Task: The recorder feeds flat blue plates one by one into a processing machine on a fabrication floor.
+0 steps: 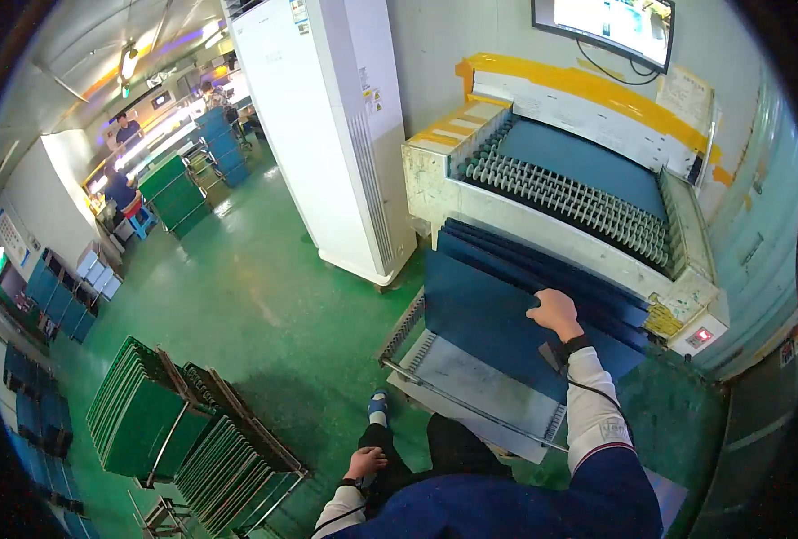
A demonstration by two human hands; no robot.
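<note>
My right hand point(556, 314) is closed on the top edge of a flat dark-blue panel point(484, 310), thumb on the near face. That panel leans in a low wire rack point(408, 373), in front of several more blue panels point(543, 269) standing on edge. Another blue panel point(588, 207) lies flat on the roller bed of a conveyor machine point(561, 220), just beyond the rack. Near my thigh hangs my left hand point(365, 463), its fingers curled together with nothing visible in them.
A tall white cabinet-like unit point(336, 135) stands left of the machine. Racks of green panels point(138, 413) stand on the green floor point(246, 296) at my left. A monitor point(610, 27) hangs above the machine. Several people work at lit benches at the far left.
</note>
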